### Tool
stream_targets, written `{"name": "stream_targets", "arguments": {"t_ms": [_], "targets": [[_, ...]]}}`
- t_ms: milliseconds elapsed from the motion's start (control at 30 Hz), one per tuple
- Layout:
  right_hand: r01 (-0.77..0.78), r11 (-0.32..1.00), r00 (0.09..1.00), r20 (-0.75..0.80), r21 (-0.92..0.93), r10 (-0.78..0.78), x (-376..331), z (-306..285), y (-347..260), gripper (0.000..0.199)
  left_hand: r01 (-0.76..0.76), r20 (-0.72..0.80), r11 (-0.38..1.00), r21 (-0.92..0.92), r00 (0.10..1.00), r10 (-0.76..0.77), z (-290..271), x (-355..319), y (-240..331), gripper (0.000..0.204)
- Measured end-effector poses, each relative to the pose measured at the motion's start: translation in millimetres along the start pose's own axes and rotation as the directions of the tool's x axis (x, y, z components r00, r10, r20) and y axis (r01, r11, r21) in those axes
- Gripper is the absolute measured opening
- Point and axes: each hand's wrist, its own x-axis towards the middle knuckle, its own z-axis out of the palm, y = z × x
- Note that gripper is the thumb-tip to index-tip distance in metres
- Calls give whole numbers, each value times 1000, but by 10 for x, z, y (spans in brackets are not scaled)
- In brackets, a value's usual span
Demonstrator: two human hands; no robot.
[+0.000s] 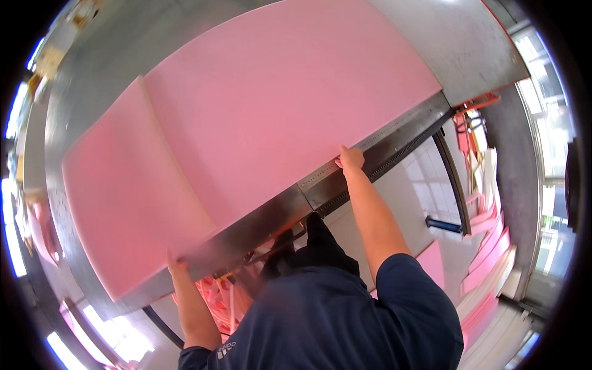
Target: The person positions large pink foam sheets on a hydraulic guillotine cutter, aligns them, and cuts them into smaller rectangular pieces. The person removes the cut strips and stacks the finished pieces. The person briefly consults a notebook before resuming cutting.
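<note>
A large pink foam sheet lies flat on a grey metal table. On its left a second pink foam piece stands higher, its pale cut side showing along the step; I cannot tell whether it overlaps the sheet. My right hand is at the large sheet's near edge, over a metal measuring strip. Its fingers look curled, with one tip against the foam edge; whether it pinches anything is hidden. My left hand touches the near edge of the left piece, its fingers hazy and partly hidden.
The metal table top extends beyond the foam at the far right. A dark toothed rail runs along its near edge, close to my body. Pink foam scraps lie below the table. Pink and white sheets stand stacked at the right.
</note>
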Motion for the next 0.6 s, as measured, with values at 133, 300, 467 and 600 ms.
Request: {"name": "stream_targets", "arguments": {"t_ms": [133,300,467,600], "targets": [[-14,983,1000,-25,185,19,-9,63,185,23,-177,-84,983,42,980,180,349,31,52,45],[19,992,996,-86,126,-8,105,-119,399,21,-255,-120,956,145,954,273,366,-135,-251,40],[54,995,993,101,78,-62,-176,1107,-215,26,-206,-169,978,-11,965,202,-246,172,416,39],[27,994,932,358,102,-62,-821,2821,-1052,20,-291,-67,914,-283,957,283,-146,160,2160,31]]}}
